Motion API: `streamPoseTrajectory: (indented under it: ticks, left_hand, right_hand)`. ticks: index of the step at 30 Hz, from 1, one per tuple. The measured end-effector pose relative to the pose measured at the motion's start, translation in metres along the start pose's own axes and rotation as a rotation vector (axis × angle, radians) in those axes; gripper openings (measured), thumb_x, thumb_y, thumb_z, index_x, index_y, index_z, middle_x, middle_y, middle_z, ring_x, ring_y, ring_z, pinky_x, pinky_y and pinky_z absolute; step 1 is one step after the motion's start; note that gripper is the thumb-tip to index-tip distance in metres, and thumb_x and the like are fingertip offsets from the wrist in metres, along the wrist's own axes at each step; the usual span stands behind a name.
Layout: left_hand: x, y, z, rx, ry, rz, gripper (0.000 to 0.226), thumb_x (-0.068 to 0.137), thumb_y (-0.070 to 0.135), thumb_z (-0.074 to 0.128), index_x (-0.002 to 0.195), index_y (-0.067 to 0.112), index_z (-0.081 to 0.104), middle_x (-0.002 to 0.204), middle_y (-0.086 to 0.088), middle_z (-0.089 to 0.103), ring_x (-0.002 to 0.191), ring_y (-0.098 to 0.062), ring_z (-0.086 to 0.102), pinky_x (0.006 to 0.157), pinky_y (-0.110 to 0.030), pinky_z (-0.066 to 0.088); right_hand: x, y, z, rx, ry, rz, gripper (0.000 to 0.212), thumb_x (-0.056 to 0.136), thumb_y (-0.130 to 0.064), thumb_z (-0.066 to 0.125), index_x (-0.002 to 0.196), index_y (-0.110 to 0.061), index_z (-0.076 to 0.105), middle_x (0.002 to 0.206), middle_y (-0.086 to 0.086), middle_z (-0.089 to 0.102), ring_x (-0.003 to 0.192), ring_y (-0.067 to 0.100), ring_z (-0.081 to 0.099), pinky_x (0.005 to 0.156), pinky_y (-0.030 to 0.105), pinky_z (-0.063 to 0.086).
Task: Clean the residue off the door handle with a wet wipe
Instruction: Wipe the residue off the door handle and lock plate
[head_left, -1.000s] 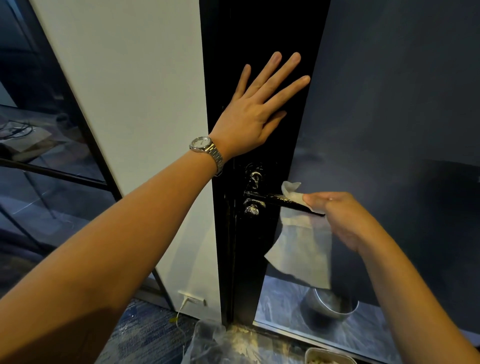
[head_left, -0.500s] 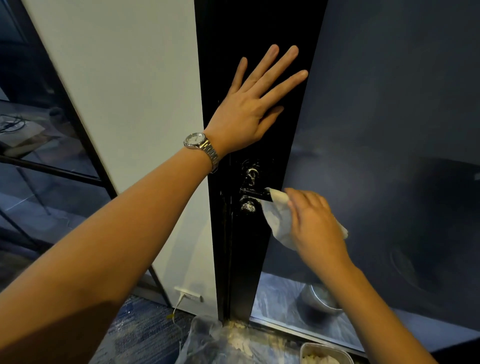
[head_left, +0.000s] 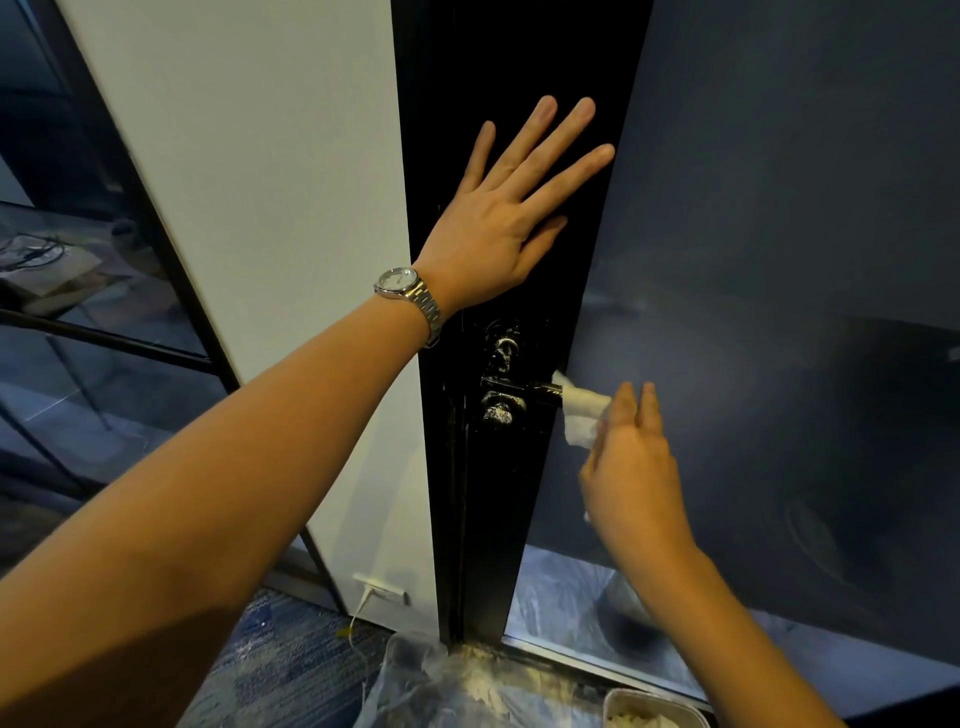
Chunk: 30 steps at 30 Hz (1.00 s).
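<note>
A black lever door handle (head_left: 524, 391) sticks out to the right from the black door frame (head_left: 498, 493), with whitish residue on the lock parts above and below its base. My right hand (head_left: 631, 470) holds a bunched white wet wipe (head_left: 581, 415) wrapped over the outer end of the handle, fingers pointing up. My left hand (head_left: 511, 215), a metal watch on its wrist, lies flat with fingers spread on the door frame above the handle.
A white wall panel (head_left: 270, 234) stands left of the frame and dark glass (head_left: 779, 312) to the right. On the floor below lie crumpled clear plastic (head_left: 452, 686) and a foil tray (head_left: 654, 712). A wall socket (head_left: 382, 590) with a cable sits low.
My right hand has slid the wipe outward along the handle, from near its base to its tip, and the wipe is more bunched up. My left hand has stayed flat on the frame.
</note>
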<state>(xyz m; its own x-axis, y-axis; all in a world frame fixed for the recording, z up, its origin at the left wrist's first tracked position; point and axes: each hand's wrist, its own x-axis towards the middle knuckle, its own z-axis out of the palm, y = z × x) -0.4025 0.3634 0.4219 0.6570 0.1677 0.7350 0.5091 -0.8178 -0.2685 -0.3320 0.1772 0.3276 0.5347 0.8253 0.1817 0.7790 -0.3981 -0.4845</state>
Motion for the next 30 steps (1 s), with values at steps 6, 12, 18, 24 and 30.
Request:
streamPoseTrajectory:
  ticks: [6, 12, 18, 24, 30]
  left_hand:
    - [-0.001, 0.0, 0.0, 0.002, 0.011, -0.002, 0.05, 0.095, 0.025, 0.039, 0.143, 0.021, 0.026, 0.153, -0.012, 0.021, 0.141, -0.032, 0.012, 0.111, -0.047, -0.003]
    - [-0.001, -0.001, -0.002, -0.017, 0.009, 0.003, 0.051, 0.095, 0.025, 0.04, 0.143, 0.022, 0.026, 0.153, -0.011, 0.02, 0.142, -0.03, 0.01, 0.111, -0.046, -0.004]
    - [-0.001, -0.002, 0.0, 0.0, 0.001, 0.005, 0.051, 0.095, 0.026, 0.039, 0.144, 0.023, 0.024, 0.153, -0.01, 0.02, 0.142, -0.03, 0.01, 0.112, -0.046, -0.004]
    - [0.0, -0.002, 0.001, -0.008, -0.004, 0.008, 0.051, 0.095, 0.026, 0.039, 0.143, 0.022, 0.025, 0.153, -0.011, 0.02, 0.141, -0.031, 0.01, 0.112, -0.047, -0.004]
    - [-0.002, -0.001, -0.001, -0.034, -0.013, 0.0, 0.052, 0.094, 0.024, 0.041, 0.143, 0.023, 0.024, 0.154, -0.01, 0.018, 0.142, -0.03, 0.009, 0.112, -0.047, -0.004]
  right_hand:
    - [0.019, -0.01, 0.007, -0.166, 0.007, -0.239, 0.045, 0.083, 0.004, 0.049, 0.128, 0.004, 0.044, 0.133, 0.022, 0.049, 0.136, 0.036, 0.028, 0.114, 0.043, 0.016]
    - [0.032, -0.016, -0.01, 0.001, -0.063, -0.28, 0.027, 0.095, -0.024, 0.045, 0.115, -0.015, 0.061, 0.105, 0.01, 0.067, 0.096, 0.029, 0.058, 0.069, 0.032, 0.04]
    - [0.046, 0.01, -0.051, 0.221, -0.293, 0.123, 0.04, 0.091, -0.03, 0.052, 0.059, -0.007, 0.045, 0.052, 0.003, 0.029, 0.05, 0.018, 0.027, 0.047, 0.03, 0.02]
    - [0.031, -0.007, -0.042, 0.016, -0.132, 0.107, 0.035, 0.088, -0.001, 0.044, 0.056, -0.008, 0.033, 0.059, 0.006, 0.036, 0.049, 0.018, 0.032, 0.043, 0.027, 0.025]
    - [0.041, -0.014, -0.049, -0.111, -0.015, -0.008, 0.017, 0.08, -0.002, 0.055, 0.089, -0.004, 0.069, 0.081, 0.015, 0.064, 0.066, 0.028, 0.052, 0.053, 0.032, 0.039]
